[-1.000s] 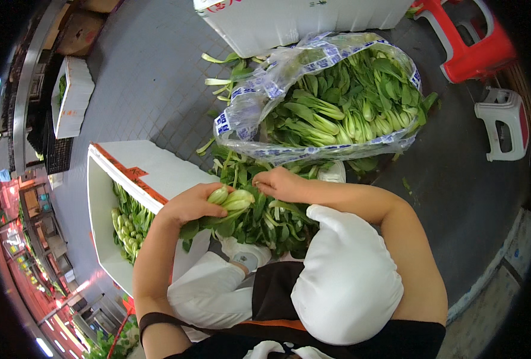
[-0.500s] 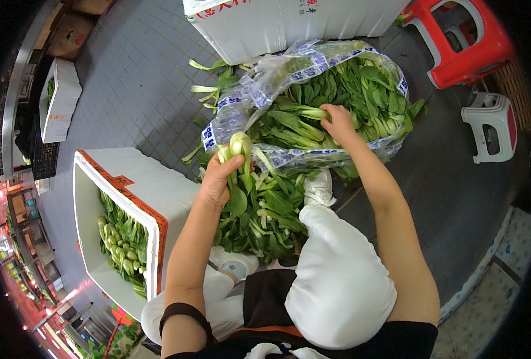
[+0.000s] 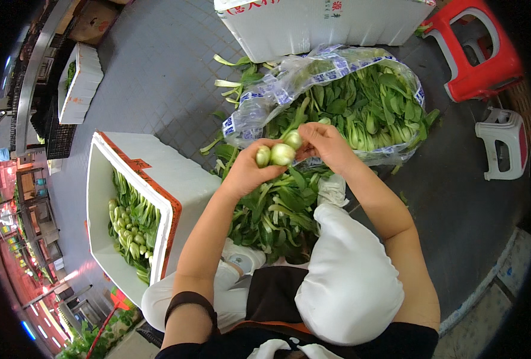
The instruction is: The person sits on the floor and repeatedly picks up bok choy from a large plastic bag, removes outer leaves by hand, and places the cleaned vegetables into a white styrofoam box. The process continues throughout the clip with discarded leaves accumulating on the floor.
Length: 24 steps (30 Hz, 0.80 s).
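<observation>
My left hand (image 3: pixel 251 169) is closed round several bok choy (image 3: pixel 282 155), their pale bulbous bases turned up. Close against it, my right hand (image 3: pixel 326 143) grips another bok choy (image 3: pixel 293 139) whose green leaves stretch away from me. Both hands are over the near side of a clear plastic bag (image 3: pixel 254 107) with blue print, which lies open and full of bok choy (image 3: pixel 361 107). Below my hands, a heap of loose leaves and stalks (image 3: pixel 277 215) lies on the floor between my feet.
A white foam box (image 3: pixel 178 179) with an orange-taped rim lies on its side at left, bok choy stacked inside. Another foam box (image 3: pixel 325 30) stands beyond the bag. A red stool (image 3: pixel 487 66) and a small white stool (image 3: pixel 504 140) are at right.
My right hand has lifted a bok choy out of the bag and brought it left beside my left hand. The left hand has turned, so its bok choy bases point toward me.
</observation>
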Each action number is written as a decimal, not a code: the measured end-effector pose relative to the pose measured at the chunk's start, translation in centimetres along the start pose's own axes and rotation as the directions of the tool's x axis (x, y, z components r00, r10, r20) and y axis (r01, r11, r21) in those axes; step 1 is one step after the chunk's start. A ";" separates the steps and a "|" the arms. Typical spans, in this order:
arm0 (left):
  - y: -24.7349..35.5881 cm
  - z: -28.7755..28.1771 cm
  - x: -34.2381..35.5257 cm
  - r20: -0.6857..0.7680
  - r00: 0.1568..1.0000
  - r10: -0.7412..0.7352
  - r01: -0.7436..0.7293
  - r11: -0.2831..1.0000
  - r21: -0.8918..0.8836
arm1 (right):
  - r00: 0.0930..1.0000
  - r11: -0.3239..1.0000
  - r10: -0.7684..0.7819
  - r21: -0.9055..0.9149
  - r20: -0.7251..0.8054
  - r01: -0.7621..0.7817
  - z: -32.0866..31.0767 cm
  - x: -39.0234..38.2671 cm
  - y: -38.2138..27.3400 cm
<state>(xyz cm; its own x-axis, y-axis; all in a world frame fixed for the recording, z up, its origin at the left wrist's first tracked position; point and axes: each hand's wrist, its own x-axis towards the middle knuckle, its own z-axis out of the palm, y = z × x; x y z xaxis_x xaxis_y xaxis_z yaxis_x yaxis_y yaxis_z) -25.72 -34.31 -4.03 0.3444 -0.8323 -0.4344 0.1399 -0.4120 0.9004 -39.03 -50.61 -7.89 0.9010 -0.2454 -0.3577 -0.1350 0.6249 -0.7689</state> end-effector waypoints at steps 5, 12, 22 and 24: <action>-2.4 -1.3 -1.1 -0.027 0.998 -0.058 0.023 0.724 -0.690 | 0.981 0.935 -0.181 -0.297 0.071 0.194 2.0 1.3 0.7; -6.3 -1.9 -1.2 -0.006 0.992 -0.130 0.081 0.649 -0.756 | 0.995 0.976 -0.077 -0.198 0.058 0.087 2.6 1.7 4.1; -5.3 -0.3 -0.1 -0.417 0.896 -0.156 -0.136 0.796 -0.589 | 0.957 0.823 -0.290 -0.510 0.000 0.249 4.0 0.7 2.7; -4.9 0.0 -0.7 -0.405 0.909 -0.098 -0.159 0.817 -0.555 | 0.929 0.732 -0.371 -0.613 0.007 0.297 5.0 0.6 2.9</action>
<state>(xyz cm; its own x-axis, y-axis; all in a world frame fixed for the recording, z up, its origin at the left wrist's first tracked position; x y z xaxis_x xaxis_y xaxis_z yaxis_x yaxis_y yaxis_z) -26.66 -31.75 -8.12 0.6751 -0.5663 -0.4728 0.5744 0.0015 0.8185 -36.82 -45.26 -7.64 0.8896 -0.4546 -0.0437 -0.0843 -0.0695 -0.9940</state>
